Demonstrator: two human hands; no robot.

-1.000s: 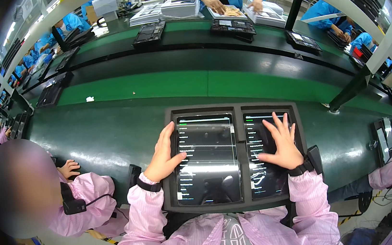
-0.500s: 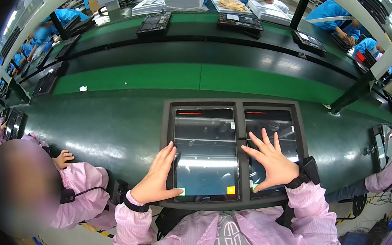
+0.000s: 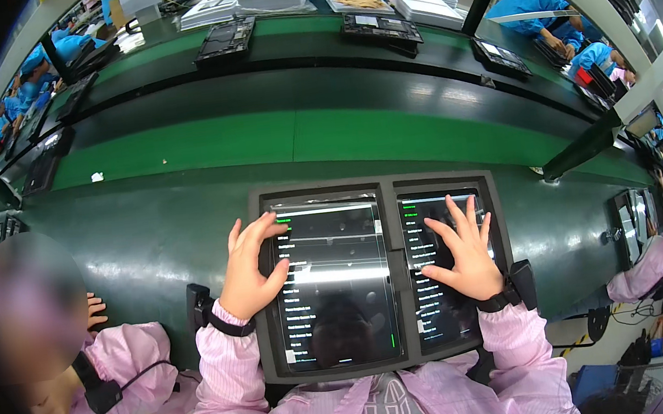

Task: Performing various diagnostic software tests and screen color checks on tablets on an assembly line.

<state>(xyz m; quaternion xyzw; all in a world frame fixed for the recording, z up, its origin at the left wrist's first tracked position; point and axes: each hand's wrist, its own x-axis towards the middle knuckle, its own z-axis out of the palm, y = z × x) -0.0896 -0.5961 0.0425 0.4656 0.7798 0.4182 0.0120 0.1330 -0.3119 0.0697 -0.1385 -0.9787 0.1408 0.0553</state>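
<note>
Two tablets lie side by side, screens up, in a dark grey foam tray at the bench's near edge. The left tablet and the right tablet both show a dark screen with a list down the left side, green at the top. Over the upper left corner of the left tablet is my left hand, fingers bent and apart, holding nothing. My right hand spreads its fingers above the right tablet, thumb near the list. Whether the fingertips touch the glass, I cannot tell. Both wrists wear black straps.
A green conveyor belt crosses beyond the bench. Opened device frames rest on the far ledge. A metal post rises at the right. Co-workers in pink sleeves sit at both sides; others in blue work opposite.
Both screens went from a blank dark picture with coloured corner squares to a text list. My left hand moved up from the tablet's lower corner; my right hand shifted slightly. The view tilted a little.
</note>
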